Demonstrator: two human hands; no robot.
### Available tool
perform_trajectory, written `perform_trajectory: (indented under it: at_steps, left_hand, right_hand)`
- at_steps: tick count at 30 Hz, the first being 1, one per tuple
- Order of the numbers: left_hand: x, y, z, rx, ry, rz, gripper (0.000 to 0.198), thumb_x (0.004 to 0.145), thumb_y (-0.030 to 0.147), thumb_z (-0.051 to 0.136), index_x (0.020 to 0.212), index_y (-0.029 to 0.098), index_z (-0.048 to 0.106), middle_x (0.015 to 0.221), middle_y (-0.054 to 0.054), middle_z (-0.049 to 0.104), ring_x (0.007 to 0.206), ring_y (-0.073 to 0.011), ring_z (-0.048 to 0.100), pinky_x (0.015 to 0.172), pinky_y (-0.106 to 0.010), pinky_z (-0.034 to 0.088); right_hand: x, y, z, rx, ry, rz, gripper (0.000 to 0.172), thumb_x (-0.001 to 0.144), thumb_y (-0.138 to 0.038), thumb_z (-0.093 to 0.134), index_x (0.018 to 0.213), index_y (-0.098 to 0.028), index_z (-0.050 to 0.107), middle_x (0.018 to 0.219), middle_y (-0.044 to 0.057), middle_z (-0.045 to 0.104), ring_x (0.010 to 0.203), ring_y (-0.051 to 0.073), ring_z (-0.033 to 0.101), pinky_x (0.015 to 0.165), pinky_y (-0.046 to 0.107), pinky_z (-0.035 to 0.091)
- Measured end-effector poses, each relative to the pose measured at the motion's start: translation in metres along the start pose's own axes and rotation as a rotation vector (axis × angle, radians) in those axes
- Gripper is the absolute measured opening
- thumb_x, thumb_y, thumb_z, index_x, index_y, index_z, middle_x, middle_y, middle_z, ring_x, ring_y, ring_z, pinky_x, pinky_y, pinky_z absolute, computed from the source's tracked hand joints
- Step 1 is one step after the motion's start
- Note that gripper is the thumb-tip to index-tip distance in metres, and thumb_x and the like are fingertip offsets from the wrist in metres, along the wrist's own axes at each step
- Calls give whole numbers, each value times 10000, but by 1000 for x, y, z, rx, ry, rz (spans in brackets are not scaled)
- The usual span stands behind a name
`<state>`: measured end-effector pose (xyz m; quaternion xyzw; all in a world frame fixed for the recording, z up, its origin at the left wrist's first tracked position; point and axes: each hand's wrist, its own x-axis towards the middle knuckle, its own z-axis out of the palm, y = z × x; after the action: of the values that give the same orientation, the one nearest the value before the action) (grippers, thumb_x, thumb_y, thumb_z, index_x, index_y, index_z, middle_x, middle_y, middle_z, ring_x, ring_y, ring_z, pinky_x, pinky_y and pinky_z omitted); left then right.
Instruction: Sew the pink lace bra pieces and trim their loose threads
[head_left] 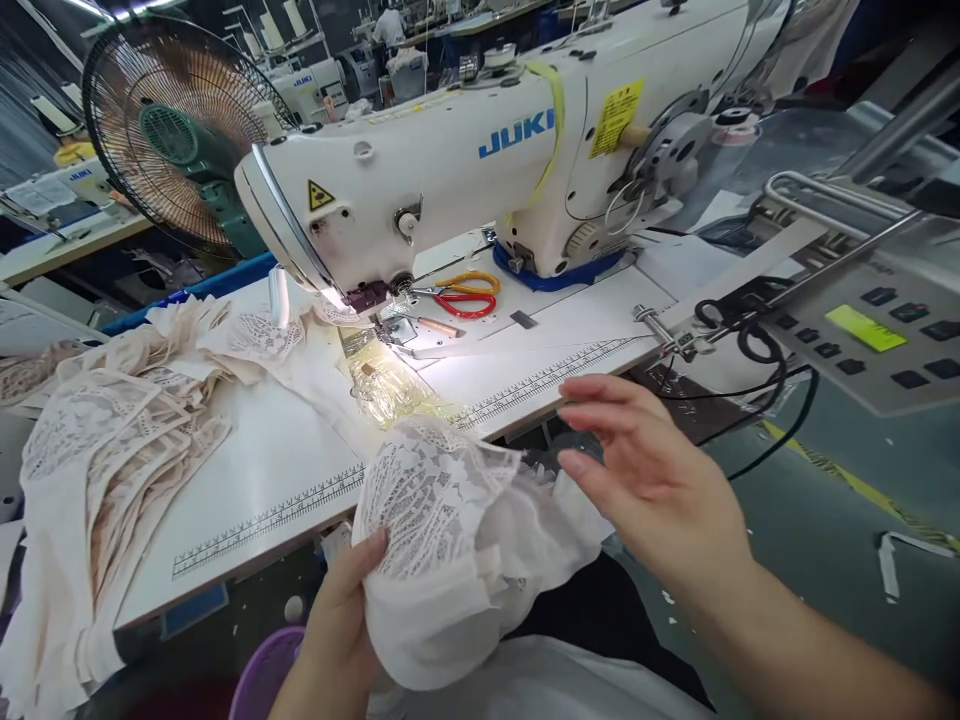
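Left hand [337,630] grips the lace piece [442,530] from below, thumb pressed on its front. The piece sits off the near edge of the table [285,450], over the lap. Right hand [652,480] is flat, fingers straight and apart, just beside the piece's right edge; contact cannot be told. A pile of lace pieces [112,440] lies at left. Scissors [465,295] rest under the sewing machine [450,150].

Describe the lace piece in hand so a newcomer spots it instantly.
From the white JUKI sewing machine, come down past the front edge of the table. The lace piece sits in the left hand. Unlike the lace pile at left, it is off the table.
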<state>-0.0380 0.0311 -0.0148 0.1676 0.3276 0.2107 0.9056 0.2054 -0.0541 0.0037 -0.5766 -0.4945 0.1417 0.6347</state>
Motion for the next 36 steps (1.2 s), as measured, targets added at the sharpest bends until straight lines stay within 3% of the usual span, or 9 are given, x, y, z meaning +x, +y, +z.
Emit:
perform_trajectory:
  at_steps: [3, 6, 12, 17, 23, 27, 30, 33, 36]
  left_hand:
    - [4, -1, 4, -27, -62, -7, 361, 832, 239, 549, 1185, 196, 611, 1148, -81, 654, 1141, -290, 551, 1080, -412, 318]
    - [7, -3, 15, -34, -78, 3, 395, 840, 251, 539, 1226, 173, 576, 1158, -101, 646, 1156, -298, 537, 1080, -427, 309]
    - [7, 1, 36, 78, 71, 78, 457, 802, 168, 594, 1251, 113, 529, 1020, -125, 696, 1005, -293, 630, 992, -443, 402]
    - [8, 11, 45, 237, 96, 69, 391, 746, 170, 667, 1122, 82, 606, 909, -127, 710, 875, -268, 664, 883, -389, 473]
    - [6, 29, 42, 618, 205, 72, 374, 773, 378, 653, 1067, 149, 620, 889, -83, 695, 813, -219, 646, 715, -297, 506]
    - [-10, 53, 43, 1345, 257, 433, 390, 869, 477, 480, 1093, 179, 590, 976, -94, 655, 822, -210, 628, 661, -293, 511]
    - [-28, 60, 61, 1756, 7, 908, 342, 863, 395, 531, 1147, 205, 548, 1127, -105, 601, 1017, -223, 580, 833, -319, 494]
    - [-37, 55, 84, 1927, -195, 1153, 288, 827, 256, 610, 1100, 201, 540, 1012, -84, 640, 932, -176, 609, 803, -259, 503]
    - [-34, 50, 95, 1907, -170, 1193, 146, 837, 162, 577, 975, 197, 545, 824, -41, 647, 752, -132, 621, 671, -211, 512]
  right_hand:
    - [0, -11, -2, -209, -267, -322, 160, 803, -162, 623, 945, -236, 616, 1156, 81, 532, 1172, 245, 446, 978, 411, 396]
    - [-1, -18, 4, -231, -472, -462, 118, 817, -167, 600, 931, -194, 609, 1145, 103, 570, 1207, 250, 429, 1001, 424, 388]
    - [5, -26, 13, -148, -514, -515, 102, 848, -108, 533, 866, -170, 612, 1115, 102, 640, 1201, 221, 455, 983, 378, 407]
    - [16, -34, 17, 50, -636, -521, 115, 853, -82, 530, 876, -172, 598, 897, 45, 706, 925, 151, 607, 857, 307, 454]
    - [27, -43, 23, 159, -647, -464, 177, 836, -86, 524, 699, -197, 531, 766, 43, 648, 777, 141, 589, 728, 268, 482]
    - [34, -47, 32, 172, -598, -461, 207, 816, -81, 536, 652, -199, 494, 723, 37, 623, 728, 136, 583, 672, 254, 480]
    - [39, -49, 39, 158, -556, -460, 212, 790, -77, 556, 634, -197, 478, 697, 30, 611, 692, 129, 579, 623, 234, 468]
    - [42, -51, 44, 133, -519, -439, 185, 765, -73, 568, 653, -197, 489, 715, 22, 619, 671, 115, 574, 597, 215, 459]
    - [44, -53, 46, 100, -528, -402, 164, 759, -67, 554, 669, -194, 503, 737, 24, 626, 677, 115, 572, 594, 212, 456]
